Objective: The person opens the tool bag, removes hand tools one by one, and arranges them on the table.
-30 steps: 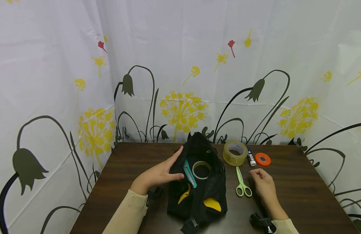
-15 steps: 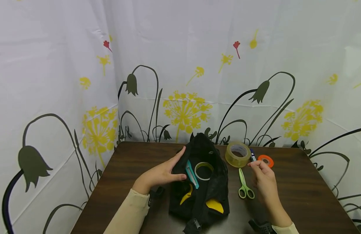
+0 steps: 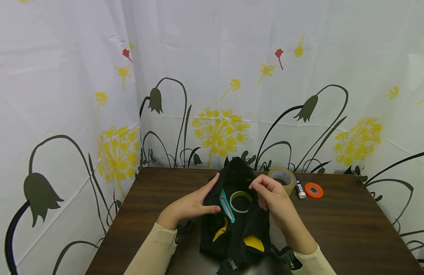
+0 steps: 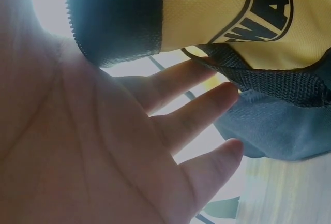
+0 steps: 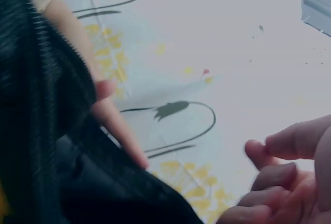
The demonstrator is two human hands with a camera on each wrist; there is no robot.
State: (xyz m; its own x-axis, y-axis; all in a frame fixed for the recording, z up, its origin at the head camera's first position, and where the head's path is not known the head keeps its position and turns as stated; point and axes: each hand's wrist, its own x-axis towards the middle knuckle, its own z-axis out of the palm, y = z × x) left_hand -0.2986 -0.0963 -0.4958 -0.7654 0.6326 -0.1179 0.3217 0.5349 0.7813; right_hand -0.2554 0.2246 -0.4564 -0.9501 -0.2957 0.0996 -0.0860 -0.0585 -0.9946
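Observation:
A black tool bag with yellow patches (image 3: 244, 225) stands with its mouth gaping. Inside lie a teal box cutter (image 3: 227, 206) and a ring-shaped tape roll (image 3: 233, 208). My left hand (image 3: 189, 206) spreads its thumb and forefinger along the bag's left rim; in the left wrist view its straight fingers (image 4: 196, 115) lie by a black strap (image 4: 279, 81) and yellow fabric (image 4: 207, 6). My right hand (image 3: 274, 196) hovers at the bag's right rim, thumb and forefinger tips close together, other fingers loosely bent. Nothing shows between these fingertips in the right wrist view. The scissors are out of sight.
Behind my right hand stands a wide clear tape roll (image 3: 290, 183). To its right are a glue stick (image 3: 300, 188) and an orange tape roll (image 3: 314, 190). A patterned curtain (image 3: 212, 76) hangs behind the dark wooden table (image 3: 349, 225).
My right hand has risen from beside the scissors and moved left to the bag's right rim. My left hand stays on the bag. The scissors, seen on the table before, no longer show.

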